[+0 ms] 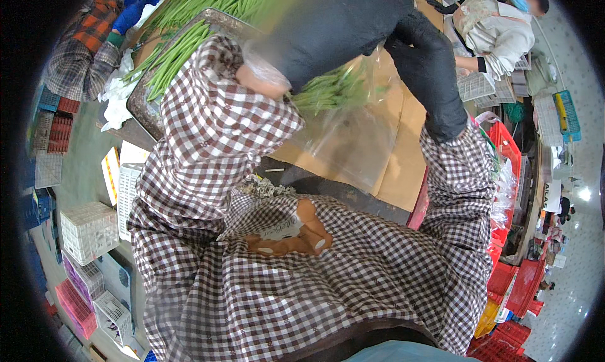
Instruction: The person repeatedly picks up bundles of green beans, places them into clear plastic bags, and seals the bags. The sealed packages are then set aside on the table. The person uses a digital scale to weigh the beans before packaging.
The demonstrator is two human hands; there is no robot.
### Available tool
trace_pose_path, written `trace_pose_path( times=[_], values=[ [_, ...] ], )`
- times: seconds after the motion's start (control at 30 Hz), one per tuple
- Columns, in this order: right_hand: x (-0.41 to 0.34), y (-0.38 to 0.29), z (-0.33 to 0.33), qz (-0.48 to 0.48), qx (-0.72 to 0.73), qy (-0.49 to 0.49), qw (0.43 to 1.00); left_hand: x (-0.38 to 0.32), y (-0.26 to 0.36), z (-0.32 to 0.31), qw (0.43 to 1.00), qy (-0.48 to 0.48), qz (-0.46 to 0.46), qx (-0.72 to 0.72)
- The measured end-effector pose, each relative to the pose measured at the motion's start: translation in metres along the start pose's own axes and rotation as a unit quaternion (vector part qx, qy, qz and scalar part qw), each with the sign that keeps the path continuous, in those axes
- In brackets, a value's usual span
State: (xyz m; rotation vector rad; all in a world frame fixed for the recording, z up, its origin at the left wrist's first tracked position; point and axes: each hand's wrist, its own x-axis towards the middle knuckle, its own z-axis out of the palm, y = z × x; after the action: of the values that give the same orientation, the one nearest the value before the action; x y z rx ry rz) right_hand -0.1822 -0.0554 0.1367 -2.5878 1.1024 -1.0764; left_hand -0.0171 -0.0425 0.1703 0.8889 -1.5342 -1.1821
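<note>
My left hand (340, 29), in a black glove with clear film at the wrist, is raised close to the camera and partly blurred. Its fingers meet those of my right hand (423, 64), also black-gloved. A clear plastic bag (350, 149) runs down from where they meet, its upper edge pinched by my right fingers. What my left fingers grip is hidden behind the glove. Slender green vegetable stalks (331, 90) show at the bag's upper part. Beneath it lies a cardboard sheet (409, 159). Left of my forearm, a worn metal tray (142, 111) carries more green stalks (177, 59).
A heap of green stalks (212, 5) lies beyond the tray. One person in blue gloves (127, 19) stands at upper left; another in white clothing (496, 40) is at upper right. White crates (90, 232) stand on the left floor, and red crates (527, 286) at right.
</note>
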Motion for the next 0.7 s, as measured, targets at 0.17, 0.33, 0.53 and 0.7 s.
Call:
trace_pose_path(
  times=[0.17,0.33,0.53,0.7],
  values=[
    [0.008,0.010,0.004,-0.023,-0.035,0.034,0.999,0.006,0.004,-0.015,0.999,0.017,-0.023,-0.015],
    [0.018,0.003,-0.006,-0.039,-0.143,-0.133,0.980,0.010,-0.009,-0.019,0.998,0.040,-0.051,0.024],
    [0.027,-0.005,0.004,-0.111,-0.085,-0.182,0.973,0.007,-0.018,-0.022,0.990,0.051,-0.030,0.126],
    [0.018,0.012,0.005,-0.081,-0.109,-0.369,0.919,0.006,-0.023,-0.023,0.988,0.031,-0.050,0.145]
  ],
)
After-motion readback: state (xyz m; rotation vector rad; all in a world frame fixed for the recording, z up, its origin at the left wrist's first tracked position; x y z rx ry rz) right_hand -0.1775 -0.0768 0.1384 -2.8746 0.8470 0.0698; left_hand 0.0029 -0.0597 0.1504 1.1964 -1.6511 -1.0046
